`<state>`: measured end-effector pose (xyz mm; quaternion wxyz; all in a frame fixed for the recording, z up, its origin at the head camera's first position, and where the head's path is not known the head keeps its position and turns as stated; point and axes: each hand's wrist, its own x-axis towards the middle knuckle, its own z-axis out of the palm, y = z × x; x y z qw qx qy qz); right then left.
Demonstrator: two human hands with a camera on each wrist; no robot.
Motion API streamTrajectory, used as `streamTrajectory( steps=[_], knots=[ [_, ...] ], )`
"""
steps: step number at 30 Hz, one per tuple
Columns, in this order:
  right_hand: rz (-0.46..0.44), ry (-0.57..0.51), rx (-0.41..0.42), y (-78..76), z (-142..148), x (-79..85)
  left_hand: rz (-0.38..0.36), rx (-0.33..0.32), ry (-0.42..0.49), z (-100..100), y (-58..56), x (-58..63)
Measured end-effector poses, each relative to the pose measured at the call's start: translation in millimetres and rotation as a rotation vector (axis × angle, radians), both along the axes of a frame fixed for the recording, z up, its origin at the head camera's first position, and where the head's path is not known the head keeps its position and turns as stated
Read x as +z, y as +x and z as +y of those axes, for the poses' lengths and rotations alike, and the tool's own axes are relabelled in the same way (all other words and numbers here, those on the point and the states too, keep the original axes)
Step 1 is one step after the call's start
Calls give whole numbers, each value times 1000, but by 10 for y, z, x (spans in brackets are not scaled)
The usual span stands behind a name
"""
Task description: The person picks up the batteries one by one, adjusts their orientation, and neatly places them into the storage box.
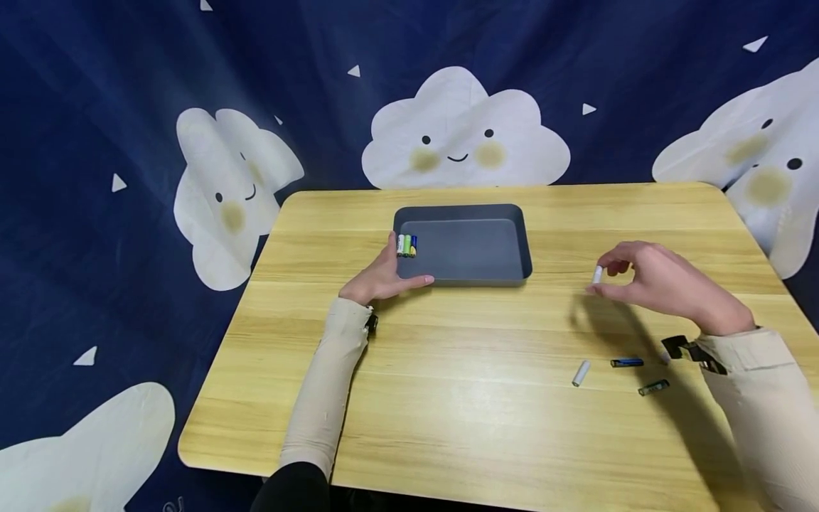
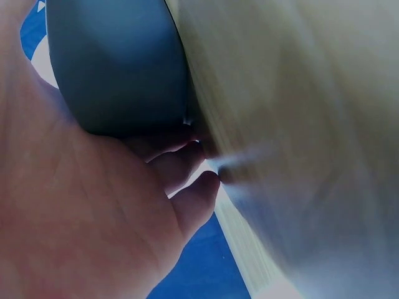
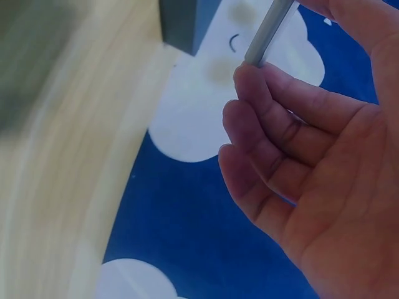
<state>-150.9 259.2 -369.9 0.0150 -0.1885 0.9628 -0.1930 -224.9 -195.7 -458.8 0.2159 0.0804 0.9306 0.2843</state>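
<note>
My left hand (image 1: 382,272) is at the near left corner of a dark grey rectangular tray (image 1: 528,263). Its thumb stretches along the front wall and its fingers lie against the left side; the left wrist view shows the palm beside the tray wall (image 2: 118,75). Inside the tray, at its left end, several batteries (image 1: 407,246) stand side by side in a row. Over the right part of the table, my right hand (image 1: 659,281) pinches a white battery (image 1: 597,274) between thumb and fingertip. The right wrist view shows this battery (image 3: 269,31) tilted, the other fingers loosely bent.
On the wooden table (image 1: 473,412), a white battery (image 1: 581,373), a blue battery (image 1: 627,363) and a dark battery (image 1: 653,387) lie apart, nearer than the right hand. Another small piece is partly hidden by the right wrist strap. A blue curtain (image 1: 320,135) with clouds hangs behind.
</note>
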Motion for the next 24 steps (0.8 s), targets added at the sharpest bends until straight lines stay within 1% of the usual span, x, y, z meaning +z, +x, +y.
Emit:
streamTrajectory(
  steps=[6, 11, 21, 24],
  knots=[
    [18, -8, 44, -118, -164, 107, -1, 0, -5, -3, 5, 16],
    [16, -16, 61, -234, -301, 156, -1, -5, -8, -5, 5, 18],
    [-3, -46, 102, -556, -620, 219, -4, -5, -10, -4, 4, 18],
    [-13, -53, 105, -639, -722, 240, 0, -6, 2, -6, 6, 22]
  ],
)
